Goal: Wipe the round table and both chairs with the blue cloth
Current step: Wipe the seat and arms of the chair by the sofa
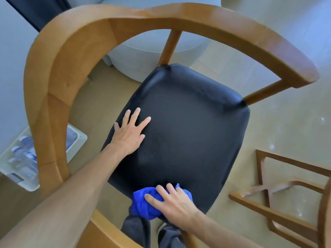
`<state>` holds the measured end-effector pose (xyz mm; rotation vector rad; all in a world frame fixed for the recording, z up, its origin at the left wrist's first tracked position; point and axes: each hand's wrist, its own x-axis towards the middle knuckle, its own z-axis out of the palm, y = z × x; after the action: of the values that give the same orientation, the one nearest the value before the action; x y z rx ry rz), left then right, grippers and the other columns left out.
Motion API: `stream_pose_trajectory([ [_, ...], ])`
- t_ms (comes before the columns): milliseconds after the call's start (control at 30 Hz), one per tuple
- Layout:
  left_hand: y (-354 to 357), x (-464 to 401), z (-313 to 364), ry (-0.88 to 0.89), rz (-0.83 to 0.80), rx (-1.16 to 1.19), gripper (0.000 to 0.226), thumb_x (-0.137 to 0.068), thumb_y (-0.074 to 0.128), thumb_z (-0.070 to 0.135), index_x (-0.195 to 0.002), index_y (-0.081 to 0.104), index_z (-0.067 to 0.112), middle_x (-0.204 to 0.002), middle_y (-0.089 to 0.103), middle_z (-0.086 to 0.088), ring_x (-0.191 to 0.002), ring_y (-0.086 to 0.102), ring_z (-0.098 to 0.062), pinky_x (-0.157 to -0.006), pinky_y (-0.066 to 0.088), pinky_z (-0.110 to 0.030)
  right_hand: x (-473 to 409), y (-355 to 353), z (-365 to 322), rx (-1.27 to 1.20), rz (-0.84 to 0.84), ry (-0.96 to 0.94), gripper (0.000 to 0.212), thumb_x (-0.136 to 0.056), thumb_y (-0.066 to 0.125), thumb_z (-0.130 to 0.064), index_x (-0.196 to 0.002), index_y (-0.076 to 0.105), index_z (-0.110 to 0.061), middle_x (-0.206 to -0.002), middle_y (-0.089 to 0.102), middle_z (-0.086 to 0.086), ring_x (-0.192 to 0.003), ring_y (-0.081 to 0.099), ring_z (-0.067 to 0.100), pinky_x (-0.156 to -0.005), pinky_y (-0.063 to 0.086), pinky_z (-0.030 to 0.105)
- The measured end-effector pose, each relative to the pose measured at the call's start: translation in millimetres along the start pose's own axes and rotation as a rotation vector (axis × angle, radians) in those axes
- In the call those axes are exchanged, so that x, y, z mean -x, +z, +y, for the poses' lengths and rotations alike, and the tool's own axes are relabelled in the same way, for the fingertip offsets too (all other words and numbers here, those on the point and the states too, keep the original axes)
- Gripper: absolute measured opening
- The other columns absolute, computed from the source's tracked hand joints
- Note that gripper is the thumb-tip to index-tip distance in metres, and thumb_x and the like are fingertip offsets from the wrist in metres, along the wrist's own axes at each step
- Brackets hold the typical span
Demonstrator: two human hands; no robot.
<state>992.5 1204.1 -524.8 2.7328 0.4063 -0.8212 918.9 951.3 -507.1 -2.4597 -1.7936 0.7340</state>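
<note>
Blue cloth [145, 203] bunched under right hand [172, 203], pressed by spread fingers onto near edge of black seat [188, 131]. Left hand [129, 133] laid flat, fingers apart, nothing gripped, ahead-left of cloth. Unwiped seat lies ahead of right hand, toward backrest [125, 18]. Right hand judged nearer for next forward stroke. Second chair [286, 194] partly seen to right.

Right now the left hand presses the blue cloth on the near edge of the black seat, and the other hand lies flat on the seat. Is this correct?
Not quite: the head view shows the right hand pressing the blue cloth on the near edge of the black seat. The left hand lies flat on the seat.
</note>
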Motion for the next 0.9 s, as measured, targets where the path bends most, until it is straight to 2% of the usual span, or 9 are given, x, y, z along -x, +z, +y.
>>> stream_pose_trajectory([
  [100,4,11,4,-0.073,0.021,0.001,0.064,-0.101,0.044,0.030,-0.152,0.008,0.039,-0.159,-0.017,-0.005,-0.147,-0.013,-0.030,-0.110,0.027,-0.061,-9,-21,52,0.111,0.091,-0.042,0.061,-0.064,0.071,-0.018,-0.121,0.055,-0.034,-0.098,0.060,0.002,-0.066,0.052,0.022,-0.047,0.044,0.030],
  [200,12,24,9,-0.150,0.017,0.017,0.064,-0.101,0.044,0.028,-0.152,0.006,0.038,-0.158,-0.015,-0.008,-0.147,-0.011,-0.032,-0.111,0.026,-0.062,-15,-46,122,0.027,0.278,0.388,0.060,-0.068,0.069,-0.010,-0.124,0.060,-0.027,-0.110,0.058,0.010,-0.079,0.054,0.031,-0.054,0.050,0.037],
  [300,18,33,16,-0.208,0.021,0.009,0.066,-0.101,0.044,0.025,-0.152,0.003,0.037,-0.158,-0.012,-0.011,-0.146,-0.007,-0.034,-0.108,0.031,-0.062,-17,-58,177,-0.183,0.385,0.874,0.058,-0.083,0.058,-0.014,-0.137,0.044,-0.026,-0.128,0.042,0.011,-0.103,0.045,0.035,-0.073,0.045,0.040],
  [367,19,38,19,-0.230,-0.010,0.044,0.068,-0.101,0.045,0.020,-0.152,0.003,0.037,-0.158,-0.013,-0.010,-0.146,-0.007,-0.034,-0.106,0.035,-0.059,-23,-54,168,-0.267,0.432,0.975,0.057,-0.083,0.056,-0.014,-0.137,0.042,-0.025,-0.128,0.040,0.009,-0.102,0.044,0.034,-0.072,0.040,0.038],
  [433,18,40,20,-0.244,-0.037,0.097,0.072,-0.100,0.047,0.014,-0.152,0.004,0.038,-0.159,-0.015,-0.007,-0.147,-0.010,-0.033,-0.106,0.036,-0.056,-26,-43,128,-0.234,0.425,0.888,0.057,-0.079,0.057,-0.012,-0.134,0.046,-0.023,-0.125,0.043,0.008,-0.096,0.046,0.033,-0.067,0.042,0.035],
  [500,16,38,19,-0.248,-0.037,0.127,0.074,-0.098,0.048,0.010,-0.152,0.005,0.039,-0.159,-0.017,-0.006,-0.147,-0.012,-0.031,-0.105,0.036,-0.053,-22,-29,79,-0.186,0.404,0.694,0.057,-0.071,0.062,-0.009,-0.126,0.055,-0.020,-0.115,0.053,0.011,-0.084,0.050,0.033,-0.058,0.048,0.036],
  [600,18,38,21,-0.267,-0.041,0.119,0.077,-0.096,0.048,0.006,-0.151,0.006,0.038,-0.159,-0.017,-0.006,-0.147,-0.012,-0.030,-0.100,0.039,-0.049,-7,-1,22,-0.128,0.343,0.396,0.056,-0.062,0.067,-0.009,-0.116,0.062,-0.022,-0.102,0.060,0.009,-0.069,0.049,0.028,-0.048,0.045,0.035],
  [800,23,38,40,-0.275,-0.019,0.103,0.094,-0.084,0.045,-0.009,-0.150,0.003,0.042,-0.158,-0.020,-0.003,-0.146,-0.014,-0.033,-0.102,0.040,-0.057,41,32,-3,-0.087,0.071,-0.133,0.048,-0.074,0.068,-0.038,-0.120,0.055,-0.034,-0.104,0.057,0.000,-0.069,0.045,0.020,-0.054,0.044,0.029],
  [900,25,38,43,-0.279,-0.025,0.113,0.096,-0.080,0.042,-0.009,-0.150,0.001,0.044,-0.158,-0.022,0.000,-0.146,-0.018,-0.032,-0.104,0.036,-0.061,63,39,12,-0.011,0.012,-0.237,0.050,-0.074,0.068,-0.026,-0.121,0.054,-0.037,-0.108,0.057,-0.001,-0.072,0.047,0.019,-0.058,0.047,0.030],
])
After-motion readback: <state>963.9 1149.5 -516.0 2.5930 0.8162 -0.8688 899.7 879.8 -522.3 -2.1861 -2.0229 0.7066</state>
